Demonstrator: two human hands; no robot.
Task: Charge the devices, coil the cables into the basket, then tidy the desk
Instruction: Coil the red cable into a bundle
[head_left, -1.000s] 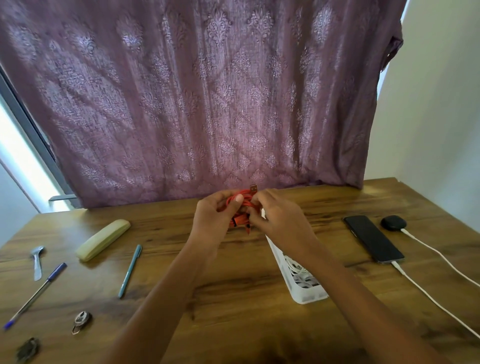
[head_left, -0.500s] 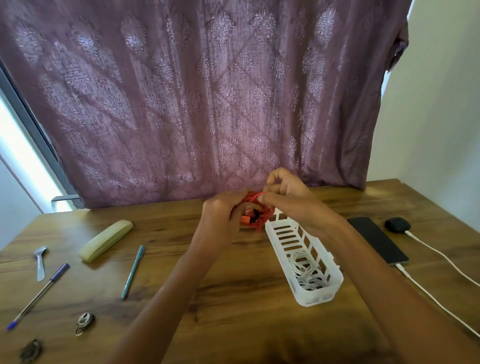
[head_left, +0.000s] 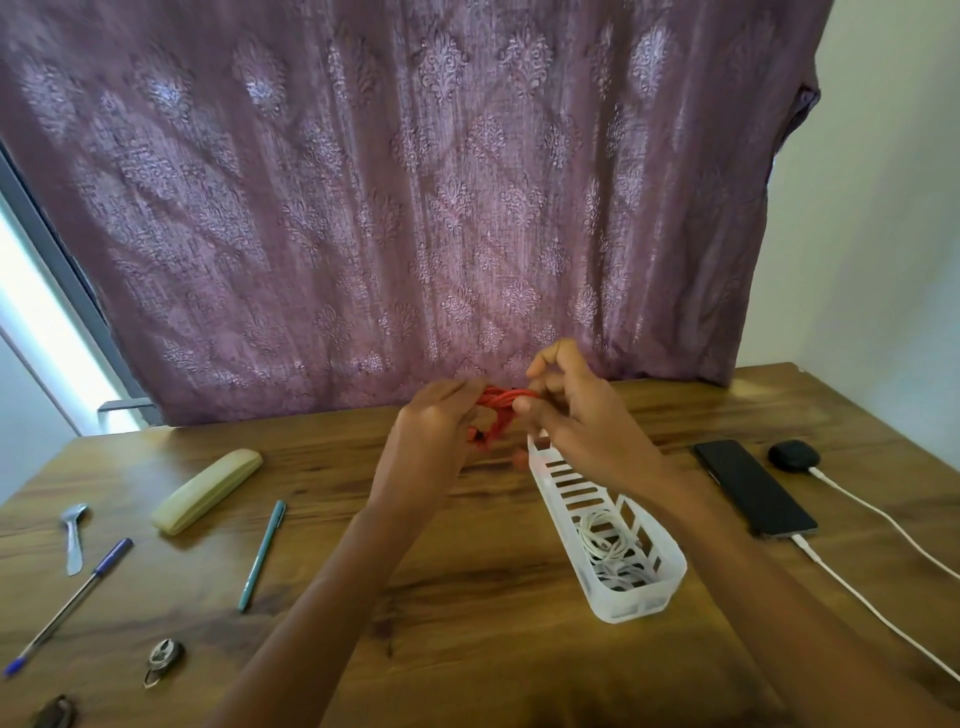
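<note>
A coiled red cable (head_left: 497, 410) is held up over the desk between both hands. My left hand (head_left: 436, 436) grips the coil from the left. My right hand (head_left: 576, 410) pinches the coil's right side with curled fingers, just above the far end of the white slotted basket (head_left: 644, 597). A coiled white cable (head_left: 605, 538) lies inside the basket. To the right, a black phone (head_left: 753, 488) and a black earbud case (head_left: 793, 455) lie on the desk, each with a white cable (head_left: 883, 519) plugged in.
On the wooden desk (head_left: 467, 597) at left lie a yellow case (head_left: 208, 491), a teal pen (head_left: 262, 553), a blue pen (head_left: 67, 605), a spoon (head_left: 74, 535), a small metal clip (head_left: 163, 660) and a dark object (head_left: 54, 713). A purple curtain (head_left: 415, 208) hangs behind.
Both hands have kept working the red coil, and my right hand has lifted and shifted right over the basket's far end. The view has tilted up a little.
</note>
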